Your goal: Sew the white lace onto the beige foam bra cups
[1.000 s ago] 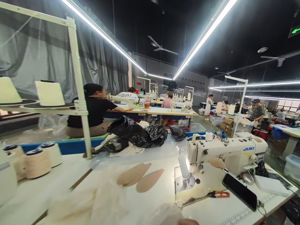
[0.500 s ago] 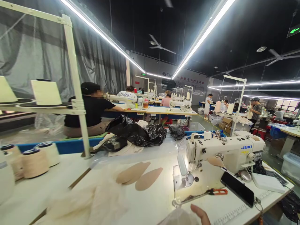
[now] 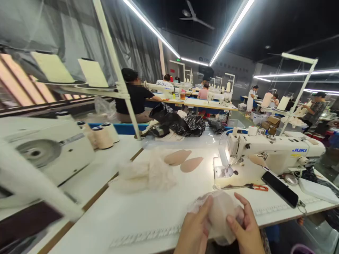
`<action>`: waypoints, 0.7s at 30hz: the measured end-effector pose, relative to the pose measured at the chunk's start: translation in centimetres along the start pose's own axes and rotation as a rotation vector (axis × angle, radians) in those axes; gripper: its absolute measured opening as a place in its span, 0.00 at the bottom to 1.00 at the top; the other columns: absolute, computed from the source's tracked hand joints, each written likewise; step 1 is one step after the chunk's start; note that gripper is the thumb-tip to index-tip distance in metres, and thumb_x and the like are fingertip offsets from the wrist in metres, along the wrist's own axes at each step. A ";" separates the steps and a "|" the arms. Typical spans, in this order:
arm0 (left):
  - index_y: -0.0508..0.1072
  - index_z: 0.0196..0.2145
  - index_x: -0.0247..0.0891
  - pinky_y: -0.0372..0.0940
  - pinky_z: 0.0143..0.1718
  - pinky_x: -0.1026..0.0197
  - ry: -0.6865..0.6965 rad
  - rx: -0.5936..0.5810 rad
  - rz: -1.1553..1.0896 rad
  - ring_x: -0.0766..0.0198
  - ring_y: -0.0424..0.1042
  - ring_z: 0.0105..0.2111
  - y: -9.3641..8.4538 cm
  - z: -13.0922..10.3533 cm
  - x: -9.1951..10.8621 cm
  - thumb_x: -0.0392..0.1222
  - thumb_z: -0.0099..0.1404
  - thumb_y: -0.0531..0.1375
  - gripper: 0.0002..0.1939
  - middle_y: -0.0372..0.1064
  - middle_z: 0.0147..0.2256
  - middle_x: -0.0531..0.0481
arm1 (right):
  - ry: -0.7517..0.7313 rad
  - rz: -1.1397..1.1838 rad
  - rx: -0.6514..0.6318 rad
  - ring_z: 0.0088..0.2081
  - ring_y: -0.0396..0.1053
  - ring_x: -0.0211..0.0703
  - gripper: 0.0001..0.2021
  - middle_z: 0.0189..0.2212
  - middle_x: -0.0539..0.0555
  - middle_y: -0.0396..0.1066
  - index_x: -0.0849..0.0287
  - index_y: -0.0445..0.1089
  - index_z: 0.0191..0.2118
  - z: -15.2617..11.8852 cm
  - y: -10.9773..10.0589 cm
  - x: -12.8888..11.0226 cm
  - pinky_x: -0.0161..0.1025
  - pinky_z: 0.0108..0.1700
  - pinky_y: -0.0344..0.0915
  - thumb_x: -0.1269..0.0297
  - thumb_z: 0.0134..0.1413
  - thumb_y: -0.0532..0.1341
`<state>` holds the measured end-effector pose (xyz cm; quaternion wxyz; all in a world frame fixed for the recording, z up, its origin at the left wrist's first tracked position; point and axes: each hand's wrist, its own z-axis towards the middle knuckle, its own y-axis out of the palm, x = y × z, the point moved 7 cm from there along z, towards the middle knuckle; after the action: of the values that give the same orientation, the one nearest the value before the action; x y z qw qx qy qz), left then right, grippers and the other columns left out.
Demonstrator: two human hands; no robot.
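Observation:
Near the table's front edge, a rounded beige cup piece [image 3: 221, 213] with sheer white fabric around it is held between my two hands. My left hand [image 3: 195, 227] grips its left side, the thumb lying on top. On its right side, my right hand [image 3: 247, 224] has the thumb pressed on the fabric and the index finger raised. Two flat tan teardrop-shaped pieces [image 3: 191, 164] lie on the white tabletop farther back. Left of them is a crumpled heap of sheer cream fabric [image 3: 148, 175].
A white sewing machine [image 3: 278, 150] stands at the right. Orange-handled thread snips [image 3: 259, 187] and a black phone [image 3: 280, 189] lie before it. Black plastic bags [image 3: 180, 121] are heaped at the table's back. Thread cones [image 3: 102, 137] stand left; co-workers sit beyond.
The view has swung left and down, bringing both hands and the cup piece into sight. Earlier only a finger and a bit of sheer fabric showed at the bottom edge.

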<state>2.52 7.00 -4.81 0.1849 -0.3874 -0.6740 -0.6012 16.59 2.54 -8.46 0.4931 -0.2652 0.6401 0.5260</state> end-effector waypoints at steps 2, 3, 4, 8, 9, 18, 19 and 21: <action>0.82 0.44 0.32 0.74 0.50 0.50 -0.003 0.005 -0.015 0.42 0.78 0.50 0.8 -1.1 0.3 0.54 0.53 0.77 0.27 0.81 0.45 0.38 | 0.041 -0.016 -0.006 0.50 0.78 0.53 0.42 0.48 0.58 0.80 0.52 0.61 0.65 -0.6 0.2 -0.5 0.47 0.54 0.72 0.49 0.48 0.76; 0.83 0.44 0.32 0.74 0.50 0.51 -0.011 0.015 -0.009 0.43 0.78 0.50 1.1 -1.5 0.4 0.54 0.53 0.77 0.27 0.81 0.45 0.38 | 0.059 -0.014 -0.009 0.49 0.78 0.52 0.41 0.47 0.57 0.80 0.52 0.61 0.66 -0.8 0.2 -0.7 0.47 0.53 0.72 0.48 0.49 0.76; 0.83 0.43 0.31 0.74 0.50 0.52 -0.016 0.028 -0.003 0.43 0.78 0.49 1.1 -1.8 0.5 0.54 0.52 0.77 0.27 0.82 0.44 0.38 | 0.073 -0.006 -0.011 0.48 0.78 0.52 0.42 0.46 0.57 0.80 0.52 0.60 0.66 -0.9 0.3 -0.8 0.46 0.52 0.73 0.48 0.50 0.75; 0.84 0.41 0.32 0.74 0.48 0.52 -0.010 0.034 -0.017 0.44 0.79 0.47 1.2 -2.1 0.7 0.55 0.52 0.77 0.26 0.82 0.42 0.39 | 0.104 0.039 -0.016 0.45 0.79 0.53 0.42 0.44 0.57 0.80 0.51 0.60 0.67 -0.9 0.2 -0.7 0.44 0.46 0.74 0.48 0.50 0.76; 0.84 0.40 0.32 0.74 0.48 0.52 -0.011 0.028 -0.034 0.45 0.79 0.47 1.2 -2.0 0.7 0.56 0.52 0.77 0.26 0.82 0.41 0.39 | 0.105 0.046 -0.015 0.44 0.79 0.53 0.42 0.44 0.57 0.80 0.51 0.59 0.66 -0.8 0.1 -0.7 0.44 0.45 0.75 0.49 0.50 0.76; 0.84 0.43 0.36 0.72 0.48 0.54 0.049 -0.033 0.127 0.48 0.79 0.44 2.3 -2.8 1.3 0.53 0.53 0.76 0.24 0.82 0.42 0.41 | 0.003 -0.070 0.077 0.49 0.77 0.52 0.38 0.48 0.56 0.78 0.52 0.62 0.65 -0.2 -2.2 -1.0 0.45 0.50 0.74 0.51 0.51 0.75; 0.84 0.41 0.37 0.72 0.48 0.55 0.061 -0.016 0.131 0.49 0.78 0.44 2.0 -2.9 1.4 0.54 0.53 0.76 0.22 0.82 0.41 0.42 | -0.045 -0.114 0.110 0.51 0.76 0.52 0.37 0.50 0.56 0.78 0.52 0.64 0.65 -0.4 -2.4 -1.3 0.44 0.51 0.73 0.51 0.51 0.75; 0.84 0.38 0.38 0.73 0.45 0.56 0.053 0.000 0.123 0.50 0.79 0.42 1.5 -2.9 1.2 0.53 0.52 0.77 0.21 0.81 0.39 0.44 | -0.129 -0.205 0.147 0.50 0.76 0.53 0.35 0.49 0.56 0.78 0.53 0.68 0.63 -0.6 -2.5 -1.8 0.43 0.51 0.73 0.50 0.50 0.75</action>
<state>2.27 4.52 -2.33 0.2391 -0.4121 -0.6439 -0.5987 19.20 0.89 -7.85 0.6025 -0.2581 0.6136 0.4402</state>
